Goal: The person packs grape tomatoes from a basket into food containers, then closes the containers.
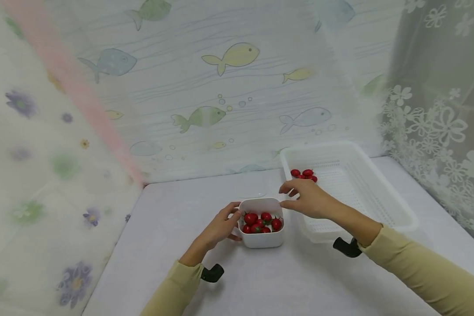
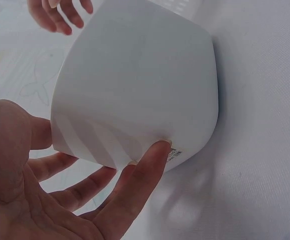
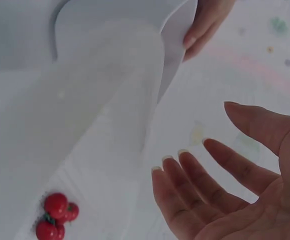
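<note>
On the pale grey tabletop (image 1: 154,228), the left hand (image 1: 219,229) rests against the left wall of a small square white plastic container (image 1: 261,239), fingers spread and nearly straight, fingertips touching its side. The container stands near the table's middle and holds a heap of small red cherry tomatoes (image 1: 260,222). Just right of it, the right hand (image 1: 306,198) hovers with relaxed, parted fingers, holding nothing, over the corner of a large white slotted plastic basket (image 1: 383,193). 3 more red tomatoes (image 1: 305,174) lie in the basket's far corner.
</note>
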`<state>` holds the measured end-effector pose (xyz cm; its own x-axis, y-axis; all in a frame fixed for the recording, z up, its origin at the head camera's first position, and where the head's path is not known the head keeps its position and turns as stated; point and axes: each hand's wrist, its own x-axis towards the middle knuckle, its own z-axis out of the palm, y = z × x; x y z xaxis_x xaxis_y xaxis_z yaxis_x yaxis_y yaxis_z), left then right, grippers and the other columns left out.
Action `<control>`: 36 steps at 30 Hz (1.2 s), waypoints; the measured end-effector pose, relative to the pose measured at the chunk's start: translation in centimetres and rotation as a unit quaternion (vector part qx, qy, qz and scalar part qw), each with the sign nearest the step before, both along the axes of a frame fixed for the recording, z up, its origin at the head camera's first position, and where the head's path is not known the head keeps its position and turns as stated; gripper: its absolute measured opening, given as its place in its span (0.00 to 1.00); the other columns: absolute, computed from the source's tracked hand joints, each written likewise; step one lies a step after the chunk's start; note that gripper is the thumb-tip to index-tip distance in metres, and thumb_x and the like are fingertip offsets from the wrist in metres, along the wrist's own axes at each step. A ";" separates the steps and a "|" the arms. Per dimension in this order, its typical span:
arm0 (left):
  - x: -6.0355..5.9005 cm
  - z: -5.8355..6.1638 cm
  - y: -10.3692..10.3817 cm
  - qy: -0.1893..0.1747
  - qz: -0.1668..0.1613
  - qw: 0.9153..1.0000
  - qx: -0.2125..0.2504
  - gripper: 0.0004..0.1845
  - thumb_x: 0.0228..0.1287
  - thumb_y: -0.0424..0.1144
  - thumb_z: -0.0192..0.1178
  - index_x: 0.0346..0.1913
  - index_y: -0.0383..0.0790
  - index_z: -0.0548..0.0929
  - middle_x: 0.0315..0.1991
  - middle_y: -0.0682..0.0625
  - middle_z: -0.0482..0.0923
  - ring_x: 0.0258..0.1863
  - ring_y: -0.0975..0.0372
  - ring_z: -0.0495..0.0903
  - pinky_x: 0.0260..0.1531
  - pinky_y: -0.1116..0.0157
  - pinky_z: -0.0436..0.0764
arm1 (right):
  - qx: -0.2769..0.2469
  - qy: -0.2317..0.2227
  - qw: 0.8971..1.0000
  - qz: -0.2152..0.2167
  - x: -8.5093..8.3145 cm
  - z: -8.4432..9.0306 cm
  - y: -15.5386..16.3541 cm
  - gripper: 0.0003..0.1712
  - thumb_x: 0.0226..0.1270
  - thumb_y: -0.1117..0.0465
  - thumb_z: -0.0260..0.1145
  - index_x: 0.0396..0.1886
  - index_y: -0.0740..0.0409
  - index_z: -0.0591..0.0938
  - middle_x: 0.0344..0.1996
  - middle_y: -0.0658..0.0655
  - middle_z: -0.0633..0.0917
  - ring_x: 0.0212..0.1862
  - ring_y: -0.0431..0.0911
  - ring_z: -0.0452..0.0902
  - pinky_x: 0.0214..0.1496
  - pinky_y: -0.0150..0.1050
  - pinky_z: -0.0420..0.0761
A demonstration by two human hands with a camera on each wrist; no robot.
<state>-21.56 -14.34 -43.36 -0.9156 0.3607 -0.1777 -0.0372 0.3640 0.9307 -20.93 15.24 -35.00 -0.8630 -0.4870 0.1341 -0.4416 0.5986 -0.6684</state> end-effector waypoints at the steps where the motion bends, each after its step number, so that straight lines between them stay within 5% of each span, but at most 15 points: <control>1: 0.0 0.0 0.0 0.000 0.000 1.000 0.000 0.22 0.83 0.45 0.48 0.74 0.45 0.67 0.69 0.37 0.67 0.52 0.46 0.80 0.34 0.54 0.91 | 0.001 0.002 1.000 0.002 -0.1 0.1 0.3 0.18 0.67 0.61 0.71 0.53 0.65 0.83 0.51 0.61 0.85 0.52 0.56 0.82 0.50 0.48 0.88; 16: 0.1 0.2 0.0 0.004 0.003 1.000 -0.009 0.23 0.83 0.47 0.49 0.74 0.47 0.67 0.69 0.39 0.67 0.49 0.49 0.81 0.34 0.54 0.91 | 0.042 -0.003 0.999 -0.031 -3.5 0.9 5.5 0.18 0.67 0.61 0.71 0.54 0.64 0.83 0.49 0.61 0.85 0.54 0.60 0.81 0.51 0.54 0.85; 36: -0.2 -0.3 -0.2 0.002 0.005 1.000 -0.010 0.23 0.83 0.47 0.48 0.74 0.47 0.67 0.68 0.39 0.68 0.49 0.50 0.81 0.34 0.55 0.91 | 0.054 -0.068 0.993 -0.073 -10.1 -2.5 9.6 0.25 0.70 0.64 0.68 0.61 0.75 0.76 0.57 0.76 0.80 0.59 0.68 0.77 0.57 0.61 0.83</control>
<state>-21.73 -14.49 -43.67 -0.9200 0.3472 -0.1819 -0.0381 0.3827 0.9231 -31.00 24.79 -37.54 -0.9324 -0.3596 -0.0354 -0.2538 0.7213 -0.6444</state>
